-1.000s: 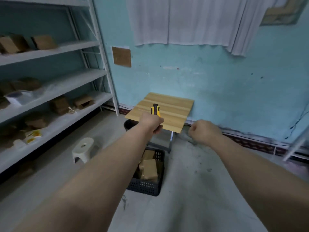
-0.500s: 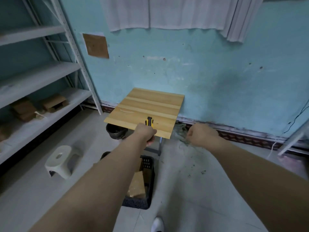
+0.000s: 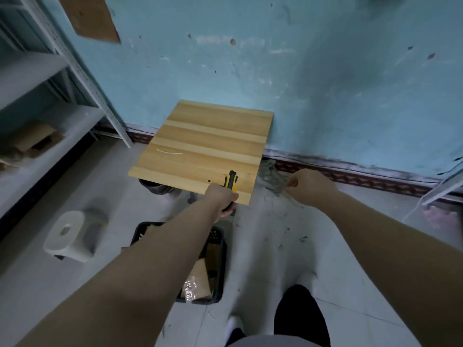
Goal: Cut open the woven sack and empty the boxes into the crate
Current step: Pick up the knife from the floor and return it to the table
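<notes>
The left hand grips a yellow and black knife, whose tip points out over the near edge of the wooden counter, close to its near right corner. The right hand is curled into a fist with nothing visible in it. It is off the counter's right edge, above a heap of grey strands on the floor. The black crate stands on the floor just in front of the counter's near edge, under the left forearm, with brown boxes inside. A white stool sits left of the crate.
</notes>
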